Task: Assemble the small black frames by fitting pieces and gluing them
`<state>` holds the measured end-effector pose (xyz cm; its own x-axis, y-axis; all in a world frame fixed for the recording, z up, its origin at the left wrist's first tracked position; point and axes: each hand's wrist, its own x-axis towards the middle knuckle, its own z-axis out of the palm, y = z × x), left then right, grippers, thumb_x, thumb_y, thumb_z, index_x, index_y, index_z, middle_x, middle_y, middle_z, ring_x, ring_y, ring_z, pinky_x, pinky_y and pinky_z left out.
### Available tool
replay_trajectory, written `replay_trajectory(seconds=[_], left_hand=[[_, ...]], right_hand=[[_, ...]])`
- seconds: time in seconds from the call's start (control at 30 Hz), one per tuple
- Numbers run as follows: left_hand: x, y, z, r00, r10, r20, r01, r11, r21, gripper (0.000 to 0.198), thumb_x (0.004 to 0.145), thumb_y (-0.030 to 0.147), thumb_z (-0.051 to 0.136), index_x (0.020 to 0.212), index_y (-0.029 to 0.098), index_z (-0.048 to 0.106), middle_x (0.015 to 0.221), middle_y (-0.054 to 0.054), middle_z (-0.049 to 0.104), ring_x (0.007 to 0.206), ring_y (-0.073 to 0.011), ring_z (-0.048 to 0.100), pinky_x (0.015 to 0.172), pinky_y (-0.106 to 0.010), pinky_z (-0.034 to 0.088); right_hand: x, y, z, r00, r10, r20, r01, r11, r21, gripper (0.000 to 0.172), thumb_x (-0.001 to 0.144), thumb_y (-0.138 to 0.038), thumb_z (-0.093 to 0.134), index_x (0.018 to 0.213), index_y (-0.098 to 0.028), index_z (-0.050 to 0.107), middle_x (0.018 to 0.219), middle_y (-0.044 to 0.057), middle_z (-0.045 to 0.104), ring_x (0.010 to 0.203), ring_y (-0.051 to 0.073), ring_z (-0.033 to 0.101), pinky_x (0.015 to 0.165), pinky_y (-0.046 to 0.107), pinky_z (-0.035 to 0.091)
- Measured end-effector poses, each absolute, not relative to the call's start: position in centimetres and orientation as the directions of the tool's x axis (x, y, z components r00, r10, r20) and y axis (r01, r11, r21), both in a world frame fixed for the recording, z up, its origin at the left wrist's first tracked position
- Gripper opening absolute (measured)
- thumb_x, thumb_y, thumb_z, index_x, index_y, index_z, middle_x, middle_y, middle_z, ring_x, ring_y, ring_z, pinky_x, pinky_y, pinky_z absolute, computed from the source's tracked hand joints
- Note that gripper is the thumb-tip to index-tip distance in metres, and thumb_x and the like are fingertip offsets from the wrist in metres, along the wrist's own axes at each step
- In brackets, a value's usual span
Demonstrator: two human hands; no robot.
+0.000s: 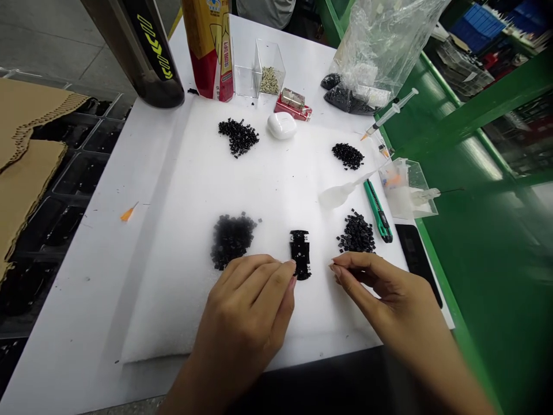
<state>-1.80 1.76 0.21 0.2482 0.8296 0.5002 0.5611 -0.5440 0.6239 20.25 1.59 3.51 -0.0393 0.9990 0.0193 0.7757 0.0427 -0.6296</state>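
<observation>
A small car-shaped model of black pieces [300,253] lies on a white foam pad [173,311]. The fingertips of my left hand [244,314] are against its left side. My right hand [380,288] hovers just to its right, thumb and forefinger pinched together with nothing visible between them. Close to the left hand sits a heap of black granules [232,241], and a heap of small black cubes [356,233] lies near the right hand. Farther up the pad are two smaller black heaps [238,137] [348,156].
Around the pad stand a spray can [207,52], a clear box of beige bits [270,72], a red box [294,105], a white oval case [281,125], a syringe [391,112], a squeeze bottle [337,196], a green utility knife [378,210], and a black tablet [417,259].
</observation>
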Motion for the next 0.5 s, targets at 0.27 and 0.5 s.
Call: replay_trajectory(seconds=[0.27,0.5], left_hand=[[-1.72,1.63,0.16,0.245,0.837,0.489,0.558,-0.534,0.635,0.019,0.095,0.004,0.061,0.11,0.01,0.071,0.093,-0.005,0.074,0.095,-0.02,0.067,0.087,-0.04,0.057],[-1.69,1.63,0.1,0.236,0.841,0.487,0.56,-0.527,0.639,0.019,0.095,0.004,0.061,0.11,0.01,0.071,0.094,-0.005,0.074,0.096,-0.0203,0.067,0.088,-0.04,0.057]], right_hand=[[20.36,2.21,3.46,-0.058,0.998,-0.025,0.763,0.028,-0.645,0.01,0.093,-0.034,0.068,0.097,-0.025,0.07,0.092,0.0,0.075,0.079,0.017,0.073,0.072,0.029,0.062],[20.49,2.46,2.66,-0.303,0.943,0.136,0.845,0.332,-0.419,0.011,0.098,-0.022,0.061,0.108,-0.024,0.064,0.107,0.005,0.066,0.095,0.018,0.065,0.083,0.033,0.057]])
